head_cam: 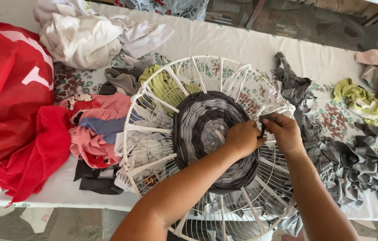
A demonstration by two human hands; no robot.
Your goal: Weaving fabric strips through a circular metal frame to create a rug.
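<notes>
Woven disc of grey fabric strips sits centred on white wire frame, spokes wrapped in white cloth. Left hand presses disc edge at 3 o'clock, fingers curled together. Right hand pinches dark grey strip; grip detail possibly thumb-to-forefinger, partly hidden. Risk: slack strip could skip a spoke, loosening the weave. Loose grey strips at 3 o'clock, red cloth at 9. Floral tablecloth; tiled floor below.
</notes>
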